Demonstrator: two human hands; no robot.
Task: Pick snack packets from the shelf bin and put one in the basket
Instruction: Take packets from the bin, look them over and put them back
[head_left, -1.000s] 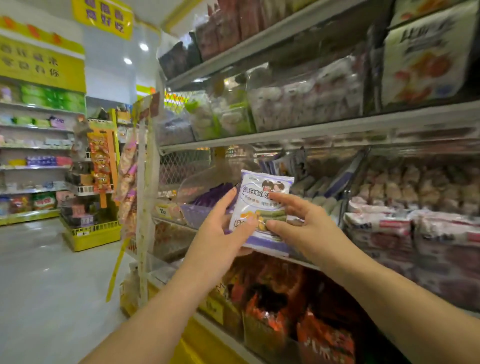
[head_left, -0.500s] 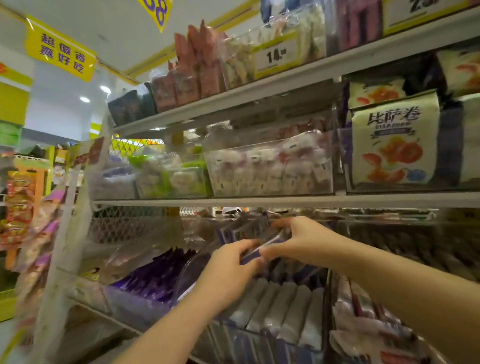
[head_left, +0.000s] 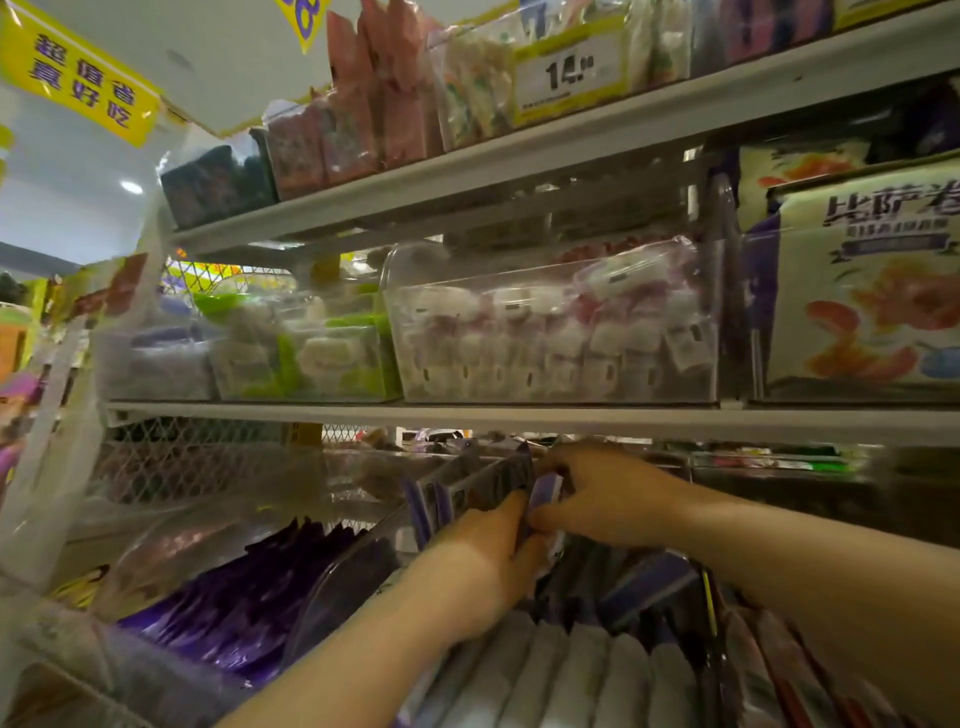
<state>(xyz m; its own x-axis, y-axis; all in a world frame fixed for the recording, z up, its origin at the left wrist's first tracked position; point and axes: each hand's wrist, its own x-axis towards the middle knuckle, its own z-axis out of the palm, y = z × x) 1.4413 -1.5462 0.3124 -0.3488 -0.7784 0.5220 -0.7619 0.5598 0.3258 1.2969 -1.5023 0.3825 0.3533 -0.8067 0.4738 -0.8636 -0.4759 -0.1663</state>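
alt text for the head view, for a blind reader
The left hand and right hand grip a purple-edged packet among upright packets in a clear bin. More snack bins sit on the shelf above.

Holds one snack packet (head_left: 544, 491) edge-on, purple edge showing, pinched between left hand (head_left: 483, 566) and right hand (head_left: 602, 493) over the back of the shelf bin (head_left: 337, 582). Keeps more packets (head_left: 582, 675) in a tight row inside the bin, pale with purple ends, standing on edge. Has clear plastic walls, curved at the left front corner.
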